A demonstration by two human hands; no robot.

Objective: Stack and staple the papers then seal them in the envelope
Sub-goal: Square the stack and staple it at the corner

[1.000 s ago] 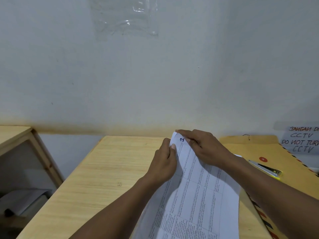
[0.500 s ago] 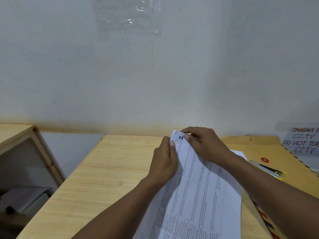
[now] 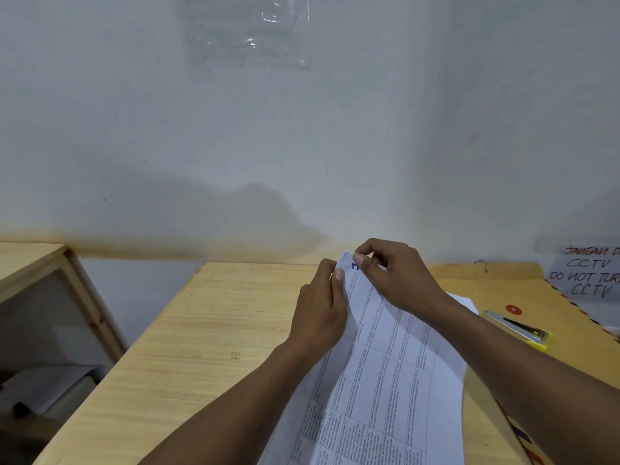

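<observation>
A stack of white papers (image 3: 385,380) printed with tables lies tilted on the wooden table (image 3: 201,330). My left hand (image 3: 322,310) pinches the stack's far left edge between thumb and fingers. My right hand (image 3: 396,280) grips the far corner, its thumb next to a blue handwritten mark. To the right lies a brown envelope (image 3: 543,297) with a red string button and striped border. On the envelope rests a silver stapler (image 3: 516,327) with a yellow end, apart from both hands.
A white wall runs right behind the table. A handwritten CCTV notice (image 3: 590,273) leans at the far right. A lower wooden shelf (image 3: 40,263) stands to the left with grey items (image 3: 43,387) underneath. A clear plastic sheet (image 3: 248,31) is taped to the wall.
My right hand has shifted its fingers at the far corner, with the thumb now pressing near the blue mark. The papers have risen slightly. The view tilted a little downward.
</observation>
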